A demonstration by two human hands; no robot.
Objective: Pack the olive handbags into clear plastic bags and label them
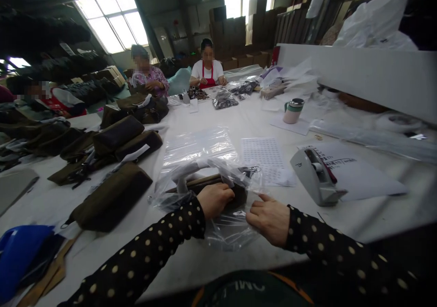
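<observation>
In front of me on the white table lies a dark olive handbag (205, 182) with its handles wrapped in pale covering. A clear plastic bag (228, 236) surrounds much of it. My left hand (215, 200) rests on the handbag's near side, fingers curled; whether they grip the handbag or the plastic is hidden. With bent fingers, my right hand (269, 218) pinches the edge of the plastic bag at the right. A metal ring and clasp (252, 170) show at the handbag's far right end.
Several olive handbags (112, 197) are piled at the left. Beyond my hands lie flat clear bags (201, 145) and a printed sheet (262, 156). A tape dispenser (317, 177) and a lidded cup (293, 111) stand to the right. Co-workers (206, 70) sit across the table.
</observation>
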